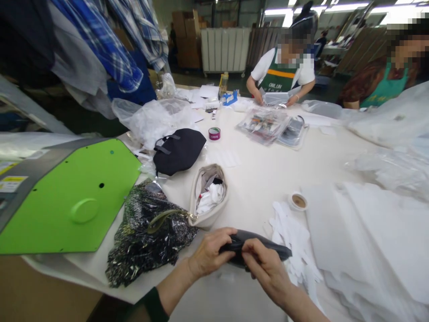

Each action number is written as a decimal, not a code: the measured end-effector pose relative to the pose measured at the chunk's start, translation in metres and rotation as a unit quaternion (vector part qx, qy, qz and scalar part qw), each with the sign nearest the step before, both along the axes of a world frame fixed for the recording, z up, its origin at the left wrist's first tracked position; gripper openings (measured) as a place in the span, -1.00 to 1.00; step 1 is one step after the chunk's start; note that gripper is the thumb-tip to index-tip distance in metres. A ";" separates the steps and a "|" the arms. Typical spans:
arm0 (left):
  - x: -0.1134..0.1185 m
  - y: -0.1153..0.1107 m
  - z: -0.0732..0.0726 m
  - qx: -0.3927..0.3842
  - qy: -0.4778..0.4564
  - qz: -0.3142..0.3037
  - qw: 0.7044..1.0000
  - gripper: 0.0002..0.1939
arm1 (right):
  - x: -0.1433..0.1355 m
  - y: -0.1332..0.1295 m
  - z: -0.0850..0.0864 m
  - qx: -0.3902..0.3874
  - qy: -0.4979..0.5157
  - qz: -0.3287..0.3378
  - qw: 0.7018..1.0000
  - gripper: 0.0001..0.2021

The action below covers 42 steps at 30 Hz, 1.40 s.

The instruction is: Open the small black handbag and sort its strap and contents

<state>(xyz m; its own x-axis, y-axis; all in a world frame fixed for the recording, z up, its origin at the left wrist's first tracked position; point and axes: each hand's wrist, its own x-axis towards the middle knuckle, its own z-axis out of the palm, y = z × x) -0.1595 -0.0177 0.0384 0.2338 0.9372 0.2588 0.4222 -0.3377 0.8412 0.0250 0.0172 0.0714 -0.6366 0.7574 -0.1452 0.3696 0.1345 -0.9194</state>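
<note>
A dark, flat pouch [268, 244] lies across the near edge of the table, between both hands. My left hand [212, 251] grips its left end, thumb and fingers pinched on it. My right hand [266, 267] pinches the near edge of the pouch around its middle; any small part between those fingertips is hidden. Just beyond my hands stands an open beige pouch [217, 213] with white material inside and an olive wrist strap [161, 219]. White gloves [291, 237] are right of the dark pouch.
Crinkled black plastic [144, 241] and a green panel [77, 201] lie left. Farther back are a black bag [179, 151], purple tape [214, 133] and bagged items [263, 125]. White sheets [375, 241] and a small cup [298, 201] sit right. Two people work opposite.
</note>
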 end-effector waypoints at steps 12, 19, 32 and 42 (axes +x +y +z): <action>-0.014 0.019 0.012 -0.094 -0.019 -0.204 0.974 -0.65 | 0.004 -0.005 0.001 -0.080 -0.003 0.018 0.997 -0.83; -0.012 0.018 0.017 -0.042 0.071 -0.210 0.974 -0.70 | 0.014 -0.009 -0.006 -0.064 -0.004 0.005 0.998 -0.80; -0.022 -0.007 0.011 -0.135 -0.126 -0.073 0.980 -0.58 | 0.016 -0.009 -0.004 -0.022 -0.047 0.033 0.998 -0.79; -0.007 -0.037 0.001 -0.057 0.034 -0.002 0.998 -0.74 | 0.015 -0.007 -0.001 0.002 -0.059 0.037 0.998 -0.78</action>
